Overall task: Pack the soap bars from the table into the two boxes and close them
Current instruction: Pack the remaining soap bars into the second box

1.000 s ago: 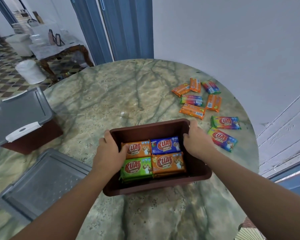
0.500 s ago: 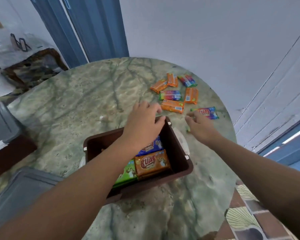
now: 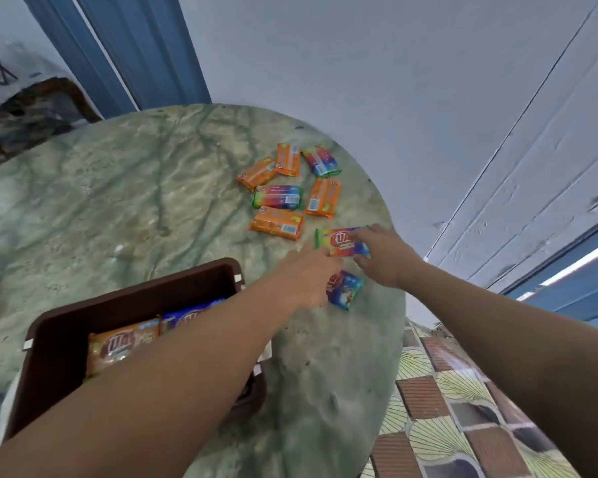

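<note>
The right hand pinches the rainbow-wrapped soap bar by its right end, thumb below and fingers above, near the right edge of the round marble table. The left hand lies over the blue-wrapped soap bar just below it; whether it grips this bar cannot be determined. 6 further soap bars lie loose beyond, and the open brown box at lower left contains packed bars.
</note>
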{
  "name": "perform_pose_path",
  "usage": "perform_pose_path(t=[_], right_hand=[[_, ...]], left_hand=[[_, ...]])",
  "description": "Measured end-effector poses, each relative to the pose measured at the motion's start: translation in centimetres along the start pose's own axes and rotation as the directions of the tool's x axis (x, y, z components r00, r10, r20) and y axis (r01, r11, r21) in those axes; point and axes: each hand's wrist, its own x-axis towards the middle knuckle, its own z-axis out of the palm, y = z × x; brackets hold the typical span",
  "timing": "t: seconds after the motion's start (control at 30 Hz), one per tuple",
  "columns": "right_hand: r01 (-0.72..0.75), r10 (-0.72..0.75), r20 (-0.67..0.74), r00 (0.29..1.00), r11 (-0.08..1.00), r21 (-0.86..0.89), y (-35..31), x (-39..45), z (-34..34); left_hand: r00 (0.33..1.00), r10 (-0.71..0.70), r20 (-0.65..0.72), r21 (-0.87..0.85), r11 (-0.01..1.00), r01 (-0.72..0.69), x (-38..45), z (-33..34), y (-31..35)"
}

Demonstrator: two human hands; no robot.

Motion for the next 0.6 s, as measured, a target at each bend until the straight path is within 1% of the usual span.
perform_pose_path(t=[0.1, 0.17, 0.27, 0.33, 0.47, 0.53, 0.6], right_hand=[[0.083, -0.078, 0.050, 0.996, 0.992, -0.096, 0.2, 1.3, 0.0], [0.133, -0.120, 0.109, 0.987, 0.984, -0.123, 0.3, 2.0, 0.0], [0.176, -0.144, 0.183, 0.973, 0.969, -0.173, 0.3, 2.7, 0.1], [0.166, -0.126, 0.180, 0.976, 0.958, -0.232, 0.2, 3.1, 0.0], [0.140, -0.082, 0.182, 0.980, 0.932, -0.335, -0.1, 3.4, -0.2], [0.113, -0.057, 0.173, 0.983, 0.934, -0.338, -0.4, 3.4, -0.2], [0.067, -0.029, 0.135, 0.990, 0.954, -0.291, -0.6, 3.3, -0.1]], left_hand=[[0.999, -0.001, 0.046, 0.042, 0.999, -0.001, 1.4, 1.5, 0.2], [0.998, 0.006, 0.057, 0.030, 1.000, -0.008, 1.9, 1.6, 0.2], [0.997, 0.025, 0.072, 0.035, 0.999, -0.027, 2.3, 1.2, 0.0], [0.995, 0.004, 0.098, 0.015, 1.000, -0.005, 2.3, 1.2, -0.2], [0.984, -0.096, 0.150, -0.104, 0.988, 0.112, 1.5, 1.0, -0.4], [0.982, -0.130, 0.138, -0.170, 0.974, 0.152, 0.9, 0.3, -0.6], [0.987, -0.133, 0.089, -0.210, 0.966, 0.149, 0.3, -0.9, -1.0]])
